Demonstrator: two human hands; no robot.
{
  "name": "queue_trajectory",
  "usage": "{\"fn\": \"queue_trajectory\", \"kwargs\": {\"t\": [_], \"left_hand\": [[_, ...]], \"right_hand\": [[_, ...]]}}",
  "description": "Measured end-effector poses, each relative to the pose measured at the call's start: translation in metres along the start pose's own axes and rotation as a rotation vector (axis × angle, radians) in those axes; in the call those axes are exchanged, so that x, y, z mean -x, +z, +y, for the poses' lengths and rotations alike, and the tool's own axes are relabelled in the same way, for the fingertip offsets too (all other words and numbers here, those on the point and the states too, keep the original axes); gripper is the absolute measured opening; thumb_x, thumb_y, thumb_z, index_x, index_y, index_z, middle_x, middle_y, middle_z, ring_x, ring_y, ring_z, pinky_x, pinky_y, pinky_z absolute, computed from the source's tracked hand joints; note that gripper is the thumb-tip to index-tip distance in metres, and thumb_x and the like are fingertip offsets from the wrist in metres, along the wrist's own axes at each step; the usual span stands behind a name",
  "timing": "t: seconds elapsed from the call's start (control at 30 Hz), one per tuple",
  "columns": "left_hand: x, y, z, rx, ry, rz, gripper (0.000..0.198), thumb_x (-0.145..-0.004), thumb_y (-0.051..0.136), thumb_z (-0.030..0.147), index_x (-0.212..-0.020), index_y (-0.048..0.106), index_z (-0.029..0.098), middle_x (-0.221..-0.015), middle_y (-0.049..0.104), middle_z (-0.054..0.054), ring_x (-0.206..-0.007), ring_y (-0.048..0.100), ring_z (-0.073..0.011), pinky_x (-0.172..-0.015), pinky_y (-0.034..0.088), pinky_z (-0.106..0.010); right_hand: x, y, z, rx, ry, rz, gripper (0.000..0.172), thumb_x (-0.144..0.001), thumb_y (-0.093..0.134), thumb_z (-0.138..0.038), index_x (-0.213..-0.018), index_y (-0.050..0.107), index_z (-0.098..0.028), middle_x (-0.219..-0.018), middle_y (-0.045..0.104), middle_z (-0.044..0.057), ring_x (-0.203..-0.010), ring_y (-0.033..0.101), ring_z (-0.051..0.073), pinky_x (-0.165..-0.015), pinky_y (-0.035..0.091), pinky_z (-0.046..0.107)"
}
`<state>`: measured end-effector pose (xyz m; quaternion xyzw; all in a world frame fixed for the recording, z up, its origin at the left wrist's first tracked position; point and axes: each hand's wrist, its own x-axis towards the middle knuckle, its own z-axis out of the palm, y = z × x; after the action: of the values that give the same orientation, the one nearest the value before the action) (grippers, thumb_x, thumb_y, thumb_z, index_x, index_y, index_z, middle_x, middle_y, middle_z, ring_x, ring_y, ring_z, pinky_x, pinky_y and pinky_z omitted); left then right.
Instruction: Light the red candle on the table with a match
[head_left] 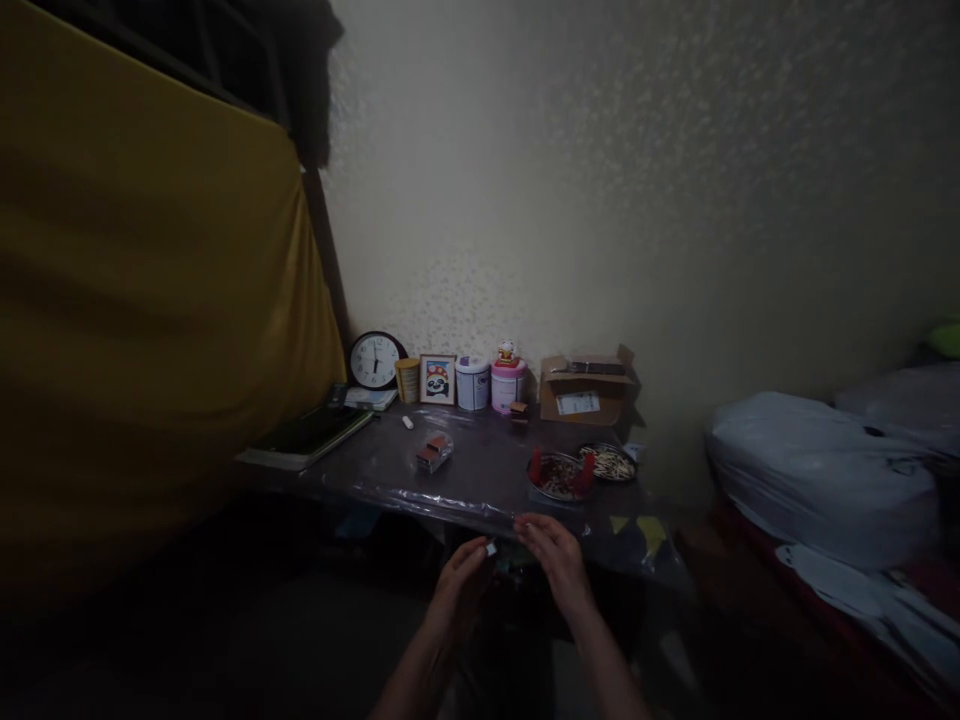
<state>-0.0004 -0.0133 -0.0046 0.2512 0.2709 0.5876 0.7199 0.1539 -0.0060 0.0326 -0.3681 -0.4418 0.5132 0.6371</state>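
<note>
Both my hands are raised close together just below the front edge of a dark table (480, 480) wrapped in clear plastic. My left hand (459, 580) has its fingers curled, pinching a small pale object (491, 548) at the fingertips. My right hand (553, 562) faces it with fingers bent toward the same spot; what it holds, if anything, is too dim to see. Just beyond my hands stand a round metal dish (559, 476) with small pieces and red bits, and a second dish (609, 462) beside it.
Along the wall stand a clock (374, 360), a yellow cup (408, 380), a panda picture (437, 379), two tins (472, 383), a cardboard box (587, 390). A small wrapped packet (433, 452) and a book (307, 436) lie on the table. Yellow fabric (150, 300) hangs left; bagged bundles (817, 470) sit right.
</note>
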Motion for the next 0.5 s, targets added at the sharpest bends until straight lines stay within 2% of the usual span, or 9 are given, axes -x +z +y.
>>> {"fn": "queue_trajectory", "kwargs": {"t": [0.17, 0.3, 0.5], "left_hand": [[0.0, 0.004, -0.006, 0.007, -0.025, -0.008, 0.032, -0.057, 0.076, 0.028, -0.084, 0.066, 0.015, -0.082, 0.072, -0.007, -0.076, 0.065, -0.0192, -0.079, 0.045, -0.033], [0.0, 0.004, -0.006, 0.003, -0.028, 0.0, 0.03, -0.057, 0.076, 0.028, -0.082, 0.067, 0.015, -0.082, 0.072, -0.007, -0.081, 0.065, -0.0203, -0.083, 0.044, -0.034], [-0.001, 0.001, -0.005, -0.012, -0.044, 0.027, 0.021, -0.064, 0.071, 0.028, -0.081, 0.068, 0.018, -0.084, 0.072, -0.004, -0.084, 0.064, -0.018, -0.084, 0.043, -0.031]], "right_hand": [[0.003, 0.001, -0.003, 0.079, -0.015, 0.021, 0.03, -0.069, 0.068, -0.039, -0.09, 0.064, -0.018, -0.087, 0.07, 0.006, -0.077, 0.065, 0.019, -0.079, 0.049, 0.037], [0.005, 0.007, -0.002, 0.261, -0.067, 0.008, 0.029, -0.072, 0.063, -0.045, -0.082, 0.065, -0.018, -0.084, 0.07, 0.006, -0.075, 0.064, 0.02, -0.074, 0.05, 0.034], [0.005, 0.008, 0.014, 0.47, -0.256, 0.029, 0.021, -0.076, 0.059, -0.038, -0.076, 0.065, -0.019, -0.076, 0.067, 0.003, -0.075, 0.062, 0.019, -0.071, 0.049, 0.028]]}}
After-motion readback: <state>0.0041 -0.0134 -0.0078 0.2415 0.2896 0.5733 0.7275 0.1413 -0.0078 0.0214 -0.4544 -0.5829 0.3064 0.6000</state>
